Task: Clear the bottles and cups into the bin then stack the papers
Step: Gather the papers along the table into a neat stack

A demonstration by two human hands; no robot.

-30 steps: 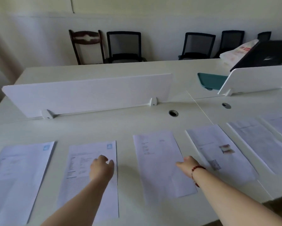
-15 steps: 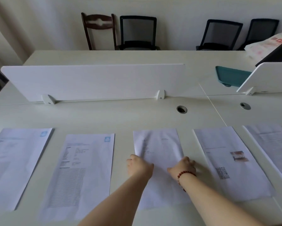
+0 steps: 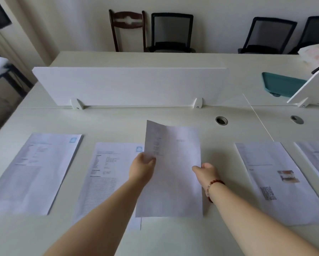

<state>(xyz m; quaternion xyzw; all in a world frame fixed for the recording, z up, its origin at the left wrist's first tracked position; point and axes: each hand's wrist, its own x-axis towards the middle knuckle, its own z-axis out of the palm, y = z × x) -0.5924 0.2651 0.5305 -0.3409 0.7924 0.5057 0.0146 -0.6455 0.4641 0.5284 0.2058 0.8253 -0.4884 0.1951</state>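
Head view: looking down across the desk (image 3: 173, 237), a low white divider (image 3: 131, 85) along its far side, papers in a row along the near edge.
Desk: no bottles or cups show anywhere on it, so the clearing looks done and this reads as the stacking stage.
Row of papers: far-left sheet (image 3: 35, 172) near the left edge, printed sheet (image 3: 107, 174) next to it, then a gap, then the picture sheet (image 3: 277, 182) and one more sheet (image 3: 317, 159) cut off at the right edge. All lie with their long axes running from near edge to far edge.
Lifted sheet (image 3: 171, 172): up off the desk between the hands, long axis also running away from the person, its far-left corner curling upward, its left margin overlapping the printed sheet below.
Left hand (image 3: 142, 169): closed in a pinch on the lifted sheet's left edge, thumb on top.
Right hand (image 3: 205, 172): fingers closed on the right edge, a beaded bracelet (image 3: 213, 185) on the wrist.
Key relation: the printed sheet sits just left of and under the left hand, so it is the nearer landing place; the picture sheet lies well apart to the right.
Next move, as a guess: carry the sheet left and square it onto the printed sheet.
Change from half a second ago: back then this sheet lay flat with both hands pressed on its middle; now it is pinched at both sides and raised.
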